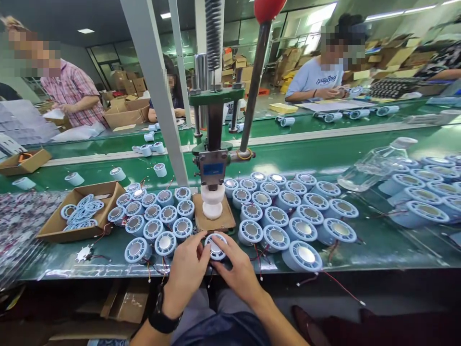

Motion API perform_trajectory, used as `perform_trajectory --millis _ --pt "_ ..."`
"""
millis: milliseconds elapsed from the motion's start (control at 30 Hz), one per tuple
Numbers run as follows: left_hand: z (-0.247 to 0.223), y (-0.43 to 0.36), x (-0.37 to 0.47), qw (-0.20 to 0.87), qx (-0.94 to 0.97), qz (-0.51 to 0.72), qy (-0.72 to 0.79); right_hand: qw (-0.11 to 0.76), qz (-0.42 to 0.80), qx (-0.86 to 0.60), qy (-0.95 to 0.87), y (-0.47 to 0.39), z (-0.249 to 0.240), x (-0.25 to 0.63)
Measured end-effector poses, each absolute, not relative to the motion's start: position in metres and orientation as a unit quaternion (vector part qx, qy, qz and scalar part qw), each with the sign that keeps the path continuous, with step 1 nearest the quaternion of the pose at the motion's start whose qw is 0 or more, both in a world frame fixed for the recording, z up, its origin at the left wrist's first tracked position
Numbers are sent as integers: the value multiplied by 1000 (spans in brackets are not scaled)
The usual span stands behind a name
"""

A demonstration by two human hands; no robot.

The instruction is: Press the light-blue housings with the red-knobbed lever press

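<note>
A round light-blue part (217,247) with a slotted ring and pale centre is held at the table's front edge, between both hands. My left hand (189,262), with a black watch on its wrist, grips its left side with fingers and thumb. From the right, my right hand (236,266) has its thumb and fingers round the other side. Just beyond stands a hand press (213,168) with a red-knobbed lever; its white round pad (212,204) is over a brown board (226,220). Similar blue parts (165,243) stand upright on both sides.
A cardboard box (52,231) of blue rings lies left, near a loose white piece (84,253) with wires. A clear plastic bottle (370,166) lies at the right. A grey post (154,86) rises behind the parts. People work across the green conveyor (306,137).
</note>
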State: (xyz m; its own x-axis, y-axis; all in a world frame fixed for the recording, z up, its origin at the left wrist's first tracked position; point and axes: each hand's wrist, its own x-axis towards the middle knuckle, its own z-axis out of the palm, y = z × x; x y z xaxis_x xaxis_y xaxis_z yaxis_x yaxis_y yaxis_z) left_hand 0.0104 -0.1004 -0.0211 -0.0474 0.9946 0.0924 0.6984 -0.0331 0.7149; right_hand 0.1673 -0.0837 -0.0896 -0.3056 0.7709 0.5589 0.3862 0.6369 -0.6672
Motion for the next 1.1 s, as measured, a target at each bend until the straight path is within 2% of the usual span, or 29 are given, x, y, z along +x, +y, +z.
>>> perform_trajectory --millis 200,400,600,733,867,967,1100 --pt "-31 -107 15 286 683 317 593 458 238 -381 -767 -85 -88 166" --pt "-49 -112 28 263 646 376 609 461 237 -415 -747 -89 -90 164" --pt "-56 -114 23 324 676 347 564 429 239 -405 -771 -88 -86 168" --pt "-63 -119 31 305 659 348 593 401 213 -391 -801 -89 -88 169" --pt "-68 -123 39 301 626 363 621 420 215 -410 -781 -92 -93 167" --pt "-68 -123 38 296 629 370 616 428 221 -415 -772 -93 -92 167" --pt "-67 -123 35 289 651 369 598 397 235 -397 -794 -91 -89 167"
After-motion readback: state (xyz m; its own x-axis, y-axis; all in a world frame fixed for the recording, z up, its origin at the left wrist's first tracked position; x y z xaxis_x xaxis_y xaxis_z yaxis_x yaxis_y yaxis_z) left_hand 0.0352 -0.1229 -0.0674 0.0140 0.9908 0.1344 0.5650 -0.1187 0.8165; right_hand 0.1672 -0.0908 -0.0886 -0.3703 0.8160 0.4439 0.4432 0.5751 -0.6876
